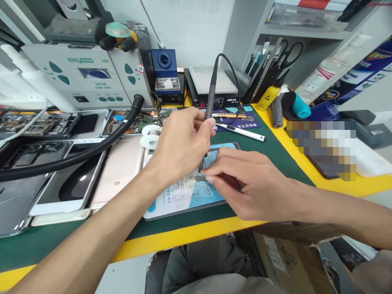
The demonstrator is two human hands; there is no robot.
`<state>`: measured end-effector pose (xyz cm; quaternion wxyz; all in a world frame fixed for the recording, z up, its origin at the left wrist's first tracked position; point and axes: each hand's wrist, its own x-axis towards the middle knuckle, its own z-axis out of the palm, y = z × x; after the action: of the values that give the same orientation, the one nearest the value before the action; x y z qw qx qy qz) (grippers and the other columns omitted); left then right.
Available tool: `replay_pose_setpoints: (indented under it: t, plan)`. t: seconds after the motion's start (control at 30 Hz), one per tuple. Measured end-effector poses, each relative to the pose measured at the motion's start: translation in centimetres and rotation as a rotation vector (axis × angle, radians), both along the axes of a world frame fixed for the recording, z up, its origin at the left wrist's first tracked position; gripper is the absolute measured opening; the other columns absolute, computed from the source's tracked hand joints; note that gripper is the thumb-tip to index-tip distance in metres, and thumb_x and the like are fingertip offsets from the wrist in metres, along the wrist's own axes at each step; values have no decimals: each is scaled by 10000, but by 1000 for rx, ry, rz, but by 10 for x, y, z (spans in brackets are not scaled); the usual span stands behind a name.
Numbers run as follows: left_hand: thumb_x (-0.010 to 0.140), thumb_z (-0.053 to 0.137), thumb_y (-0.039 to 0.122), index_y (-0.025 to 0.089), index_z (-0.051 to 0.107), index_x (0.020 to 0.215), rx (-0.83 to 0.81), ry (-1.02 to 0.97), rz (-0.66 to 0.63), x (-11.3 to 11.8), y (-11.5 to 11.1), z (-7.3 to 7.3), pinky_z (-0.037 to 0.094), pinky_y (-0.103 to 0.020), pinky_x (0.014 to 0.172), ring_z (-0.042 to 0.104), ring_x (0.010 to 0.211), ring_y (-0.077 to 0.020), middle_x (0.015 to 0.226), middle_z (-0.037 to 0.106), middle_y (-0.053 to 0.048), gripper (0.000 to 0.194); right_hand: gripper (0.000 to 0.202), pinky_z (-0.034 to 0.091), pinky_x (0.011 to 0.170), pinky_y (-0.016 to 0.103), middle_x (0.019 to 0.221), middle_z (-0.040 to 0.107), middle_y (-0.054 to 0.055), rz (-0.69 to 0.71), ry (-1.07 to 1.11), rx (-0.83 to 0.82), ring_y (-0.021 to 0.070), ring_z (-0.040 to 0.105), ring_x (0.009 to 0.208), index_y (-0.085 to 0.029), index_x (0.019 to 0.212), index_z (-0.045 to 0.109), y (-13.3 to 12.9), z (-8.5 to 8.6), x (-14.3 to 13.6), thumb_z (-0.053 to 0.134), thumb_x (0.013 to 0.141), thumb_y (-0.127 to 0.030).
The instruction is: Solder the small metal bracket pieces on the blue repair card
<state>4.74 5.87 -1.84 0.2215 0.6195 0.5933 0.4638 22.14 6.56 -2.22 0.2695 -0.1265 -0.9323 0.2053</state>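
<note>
Over a printed mat (pixel 177 194), hands (pixel 185 141) (pixel 254 183) holding soldering iron (pixel 211 94), grey piece (pixel 200 177)

A slim, dark-grey, pen-shaped tool (pixel 211 94) is leaning steeply in the left grip (pixel 187 143), its black cable (pixel 234 71) looping from the top and its narrow lower end pointing down close to a small, flat grey piece (pixel 200 177), which the right grip (pixel 252 183) is pinching.

Bright light glints off the dark screen (pixel 69 184); edges stretch.
</note>
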Motion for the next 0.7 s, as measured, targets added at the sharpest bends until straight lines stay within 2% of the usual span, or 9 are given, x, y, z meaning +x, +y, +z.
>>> replay_pose_setpoints:
  t: [0.33, 0.53, 0.7]
  plan:
    - [935, 579, 262, 171, 705, 871, -2, -5, 2, 0, 0, 0, 504, -293, 676, 719, 751, -183, 825, 780, -34, 168, 160, 352, 569, 278, 696, 509, 2, -10, -12, 4, 128, 451, 628, -99, 881, 678, 1, -1, 0, 554, 851, -2]
    - [938, 570, 260, 176, 697, 867, -1, -12, -5, 0, 1, -1, 506, -281, 673, 719, 755, -178, 822, 778, -26, 168, 161, 343, 559, 283, 699, 506, 8, -23, -7, 13, 128, 442, 625, -79, 881, 692, 0, -2, 1, 557, 845, 2]
    - [944, 561, 258, 173, 691, 865, -14, -6, -7, 1, -1, 2, 509, -271, 656, 718, 746, -177, 822, 778, -25, 174, 160, 362, 583, 269, 685, 545, 1, -22, 20, -42, 115, 448, 619, -97, 860, 674, 0, 2, 1, 567, 835, 20]
